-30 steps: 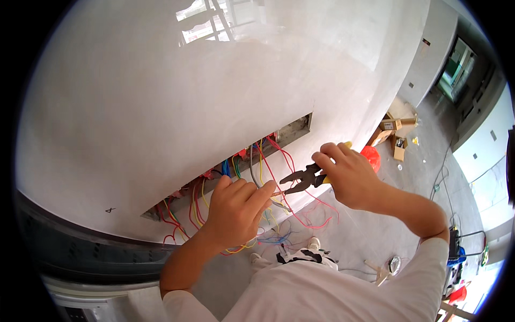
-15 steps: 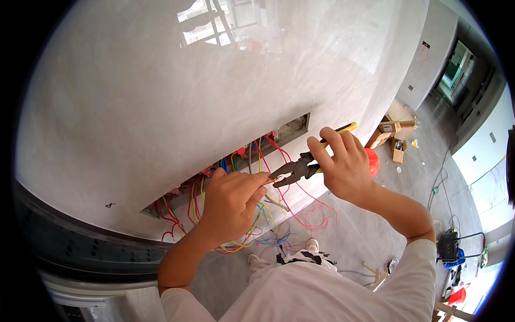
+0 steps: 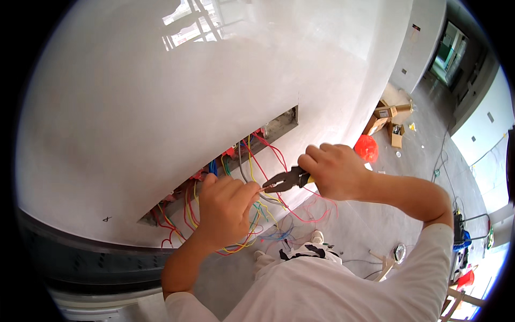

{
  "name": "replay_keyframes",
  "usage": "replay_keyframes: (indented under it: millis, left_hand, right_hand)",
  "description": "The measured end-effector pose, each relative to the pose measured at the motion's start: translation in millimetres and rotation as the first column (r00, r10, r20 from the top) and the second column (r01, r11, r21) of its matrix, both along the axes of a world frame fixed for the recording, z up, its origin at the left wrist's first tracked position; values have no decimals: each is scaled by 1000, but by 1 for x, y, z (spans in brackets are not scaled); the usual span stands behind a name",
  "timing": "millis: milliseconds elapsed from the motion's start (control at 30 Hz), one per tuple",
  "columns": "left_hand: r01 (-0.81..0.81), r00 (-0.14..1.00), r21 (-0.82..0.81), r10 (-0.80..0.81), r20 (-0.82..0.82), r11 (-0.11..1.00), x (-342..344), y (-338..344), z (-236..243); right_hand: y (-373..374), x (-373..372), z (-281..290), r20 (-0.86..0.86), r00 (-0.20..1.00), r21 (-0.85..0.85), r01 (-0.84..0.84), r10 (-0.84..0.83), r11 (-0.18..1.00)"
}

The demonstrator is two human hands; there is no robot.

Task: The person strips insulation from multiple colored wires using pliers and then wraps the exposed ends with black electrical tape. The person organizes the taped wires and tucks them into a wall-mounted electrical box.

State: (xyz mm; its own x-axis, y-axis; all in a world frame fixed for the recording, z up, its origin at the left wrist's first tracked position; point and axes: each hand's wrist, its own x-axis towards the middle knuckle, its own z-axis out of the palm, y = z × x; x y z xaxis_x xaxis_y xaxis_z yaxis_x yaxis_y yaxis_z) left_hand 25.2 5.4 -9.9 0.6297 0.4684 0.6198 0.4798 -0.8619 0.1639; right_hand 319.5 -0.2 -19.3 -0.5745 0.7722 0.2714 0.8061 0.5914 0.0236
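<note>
Pliers (image 3: 287, 180) with dark jaws and a yellow-tipped handle lie level in the head view, clasped in the right hand (image 3: 335, 172), whose fingers are curled tight round the handles. The jaws point toward the left hand (image 3: 225, 209) and close on the end of a wire (image 3: 261, 189) just at that hand's fingertips. The left hand is folded into a loose fist, pinching that wire between thumb and fingers. Behind both hands, a long slot (image 3: 273, 126) cut in the white wall (image 3: 161, 107) spills loose red, yellow, blue and green wires (image 3: 257, 161), which hang down in loops below the hands. Farther off to the right, cardboard boxes (image 3: 383, 115) and an orange-red bag (image 3: 366, 147) sit on the grey floor (image 3: 354, 225).
</note>
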Motion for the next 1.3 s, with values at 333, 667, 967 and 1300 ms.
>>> replay_keyframes:
  millis: [333,667,967,1300]
  left_hand:
    - [135,981,163,-108,-161,977,-13,8,-20]
    - [-131,989,275,104,109,952,-27,-57,-42]
    - [-82,949,-638,255,184,766,-2,-127,-147]
    - [-88,982,-810,186,27,580,12,-112,-163]
  right_hand:
    - [22,11,-13,-213,952,-848,-292,-221,-441]
    - [-124,117,-180,-540,326,-830,-357,-776,428]
    - [-285,117,-333,-428,-39,-895,-119,-903,429]
    - [-281,110,-350,-473,681,-745,30,-558,667]
